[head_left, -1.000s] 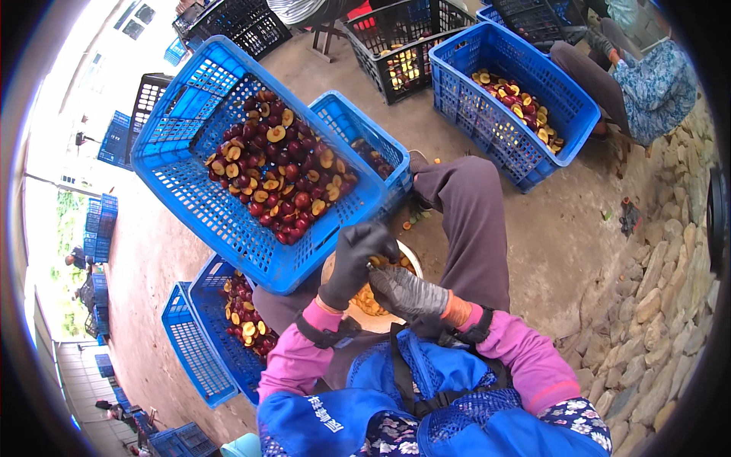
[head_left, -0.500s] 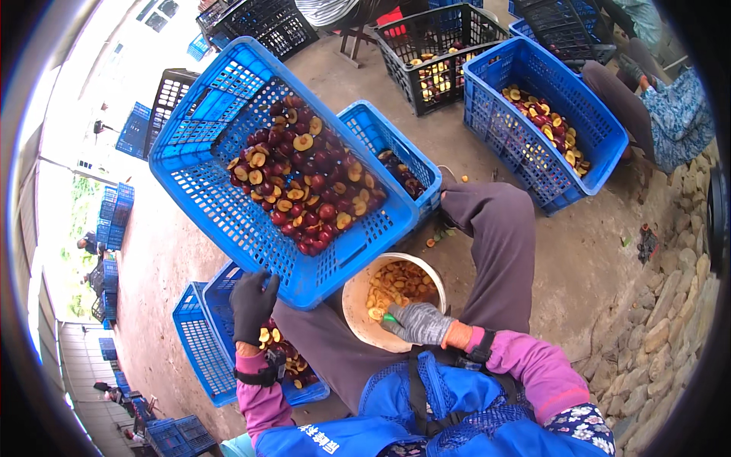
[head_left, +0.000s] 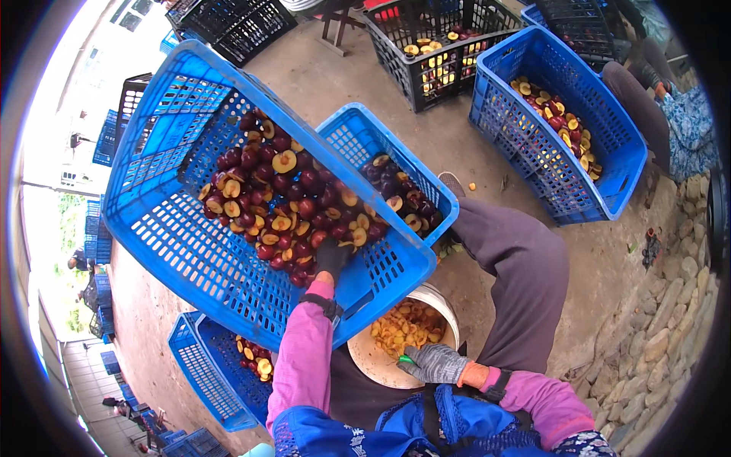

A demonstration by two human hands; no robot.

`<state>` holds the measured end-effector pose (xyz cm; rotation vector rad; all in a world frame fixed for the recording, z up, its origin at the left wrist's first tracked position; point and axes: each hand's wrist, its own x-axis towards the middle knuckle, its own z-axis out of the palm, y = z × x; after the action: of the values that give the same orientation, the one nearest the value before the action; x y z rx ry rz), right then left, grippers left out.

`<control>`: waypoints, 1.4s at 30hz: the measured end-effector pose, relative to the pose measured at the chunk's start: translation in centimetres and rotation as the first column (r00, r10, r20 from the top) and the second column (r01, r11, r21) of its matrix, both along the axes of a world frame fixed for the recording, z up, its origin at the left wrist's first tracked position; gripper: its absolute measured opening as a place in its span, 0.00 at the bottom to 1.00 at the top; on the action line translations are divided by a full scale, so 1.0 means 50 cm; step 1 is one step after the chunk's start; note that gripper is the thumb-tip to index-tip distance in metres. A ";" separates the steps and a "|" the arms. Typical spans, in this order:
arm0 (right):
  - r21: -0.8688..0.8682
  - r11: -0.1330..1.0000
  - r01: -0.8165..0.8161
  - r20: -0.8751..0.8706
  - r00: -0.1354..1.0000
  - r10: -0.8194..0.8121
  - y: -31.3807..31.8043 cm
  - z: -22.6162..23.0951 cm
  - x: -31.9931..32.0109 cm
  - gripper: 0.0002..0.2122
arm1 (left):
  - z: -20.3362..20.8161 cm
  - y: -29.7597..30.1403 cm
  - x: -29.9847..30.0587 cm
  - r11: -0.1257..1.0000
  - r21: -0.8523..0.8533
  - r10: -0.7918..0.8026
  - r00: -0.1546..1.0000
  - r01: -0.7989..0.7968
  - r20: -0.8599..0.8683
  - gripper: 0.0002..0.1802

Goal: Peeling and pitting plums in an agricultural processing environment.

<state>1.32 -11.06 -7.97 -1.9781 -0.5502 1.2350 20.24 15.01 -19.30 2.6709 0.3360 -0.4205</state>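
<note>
A large blue plastic crate [head_left: 183, 263] tilts in front of me, with dark red plums [head_left: 285, 190] heaped in it, many cut to show yellow flesh. My left hand [head_left: 333, 257], in a black glove, reaches over the near rim into the plums; its fingers are mostly hidden there. Over the bucket's right edge, my right hand [head_left: 438, 363], in a grey glove, is closed on a small tool with a green handle [head_left: 410, 358]; its working end does not show clearly. The white bucket [head_left: 365, 369] between my legs holds yellow-orange fruit pieces [head_left: 411, 324].
A smaller blue crate [head_left: 350, 122] of plums stands behind the big one. Another [head_left: 202, 381] sits at the lower left. Farther right are a blue crate [head_left: 533, 171] and a black crate [head_left: 415, 76] of cut fruit. A person [head_left: 681, 114] sits beyond. A stone edge [head_left: 662, 335] runs along the right.
My left hand has moved from the crate's near left outer corner into the plums. My right hand stays by the bucket with the green-handled tool. The view has shifted slightly.
</note>
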 end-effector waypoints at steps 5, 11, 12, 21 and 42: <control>0.071 0.988 0.134 0.082 0.987 -0.139 -0.001 -0.018 -0.025 0.17 | 0.032 0.010 -0.031 0.863 -0.397 -0.188 0.928 0.313 0.323 0.17; 0.326 0.945 0.024 0.752 0.600 -0.274 -0.022 -0.094 -0.039 0.16 | 0.288 -0.098 -0.084 -0.142 -0.972 0.529 0.816 -0.186 -0.234 0.14; 0.270 0.962 -0.035 0.892 0.385 -0.236 -0.026 -0.099 -0.035 0.16 | 0.319 -0.111 -0.097 -0.458 -0.853 0.488 0.732 -0.249 -0.476 0.16; 0.386 0.912 0.139 0.713 0.582 -0.391 -0.045 0.210 0.045 0.13 | 0.423 -0.234 -0.305 0.895 -0.193 -0.062 0.539 0.403 0.840 0.41; 0.511 0.856 0.081 0.755 0.434 -0.491 -0.053 0.089 -0.036 0.11 | 0.441 -0.360 -0.347 0.207 -0.971 0.449 0.871 0.117 0.200 0.32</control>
<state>-0.45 -13.73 -3.53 -2.0839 -0.8049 -0.2471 2.88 -2.98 2.73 1.3008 0.1207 0.1188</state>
